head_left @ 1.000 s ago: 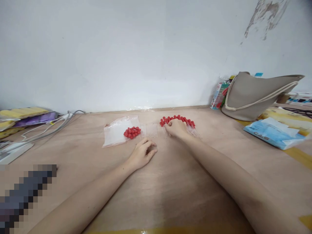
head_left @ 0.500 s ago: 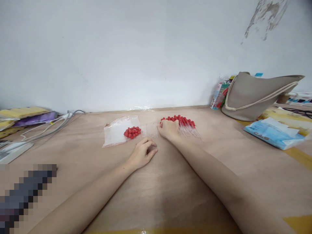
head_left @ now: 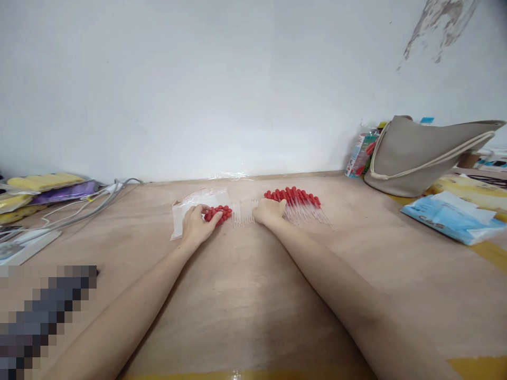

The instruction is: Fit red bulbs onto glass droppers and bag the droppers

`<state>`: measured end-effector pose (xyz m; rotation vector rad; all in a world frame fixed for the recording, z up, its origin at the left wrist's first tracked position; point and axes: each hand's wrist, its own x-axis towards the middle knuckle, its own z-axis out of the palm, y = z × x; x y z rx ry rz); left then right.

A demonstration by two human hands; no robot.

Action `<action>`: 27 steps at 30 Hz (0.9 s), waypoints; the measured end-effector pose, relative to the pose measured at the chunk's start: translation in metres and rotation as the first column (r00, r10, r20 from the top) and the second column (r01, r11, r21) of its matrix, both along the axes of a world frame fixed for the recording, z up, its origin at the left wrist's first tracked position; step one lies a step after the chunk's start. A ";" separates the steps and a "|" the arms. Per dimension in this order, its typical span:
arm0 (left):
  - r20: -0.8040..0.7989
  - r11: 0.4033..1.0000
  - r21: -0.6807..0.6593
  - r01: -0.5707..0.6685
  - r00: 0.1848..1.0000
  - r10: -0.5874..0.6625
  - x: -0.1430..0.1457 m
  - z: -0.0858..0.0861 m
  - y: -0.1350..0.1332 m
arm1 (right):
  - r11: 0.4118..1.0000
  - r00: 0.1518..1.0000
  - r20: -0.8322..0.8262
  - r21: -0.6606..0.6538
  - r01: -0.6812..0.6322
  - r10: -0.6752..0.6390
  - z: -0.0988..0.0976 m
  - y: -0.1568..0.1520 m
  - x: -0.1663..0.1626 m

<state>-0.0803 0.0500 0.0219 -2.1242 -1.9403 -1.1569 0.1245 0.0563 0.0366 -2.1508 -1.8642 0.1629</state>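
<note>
My left hand (head_left: 197,226) reaches onto the pile of loose red rubber bulbs (head_left: 220,212), which lies on a clear plastic bag (head_left: 186,206). Its fingers curl over the bulbs, and whether they pinch one is hidden. My right hand (head_left: 269,211) rests with bent fingers at the right end of a row of bare clear glass tubes (head_left: 243,212). To the right of that hand lies a row of assembled droppers with red bulbs (head_left: 299,203). What the right hand grips, if anything, does not show.
A wooden table (head_left: 245,295) runs to a white wall. A grey bag (head_left: 420,153) and a blue pack (head_left: 451,216) sit at the right. Grey cables (head_left: 91,203) and yellow and purple packets (head_left: 43,187) lie at the left.
My left hand left the bare table and moved up and left onto the red bulbs. My right hand slid left from the assembled droppers to the bare tubes.
</note>
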 end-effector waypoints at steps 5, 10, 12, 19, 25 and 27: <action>0.043 0.998 -0.063 -0.028 0.999 0.030 0.002 0.002 -0.001 | 0.998 0.999 -0.009 0.048 -0.032 0.032 0.005 -0.009 0.002; -0.009 0.999 -0.044 -0.010 1.000 0.009 0.001 0.007 -0.004 | 0.966 0.997 0.012 0.246 -0.074 0.074 -0.002 -0.038 0.020; -0.035 1.000 -0.008 -0.006 0.999 0.006 0.000 0.006 -0.004 | 0.927 0.993 0.035 0.356 -0.122 0.117 -0.011 -0.054 0.032; 0.064 0.973 0.228 -0.039 0.998 0.025 0.003 0.007 -0.006 | 0.823 0.947 0.044 0.483 -0.300 0.319 -0.037 -0.100 0.080; -0.044 0.872 0.205 0.444 0.894 -0.445 0.032 0.008 -0.041 | 0.739 0.867 -0.037 0.543 -0.400 0.497 -0.039 -0.110 0.094; -0.129 0.784 0.069 0.617 0.785 -0.606 0.043 0.005 -0.056 | 0.718 0.846 -0.011 0.535 -0.446 0.534 -0.038 -0.111 0.094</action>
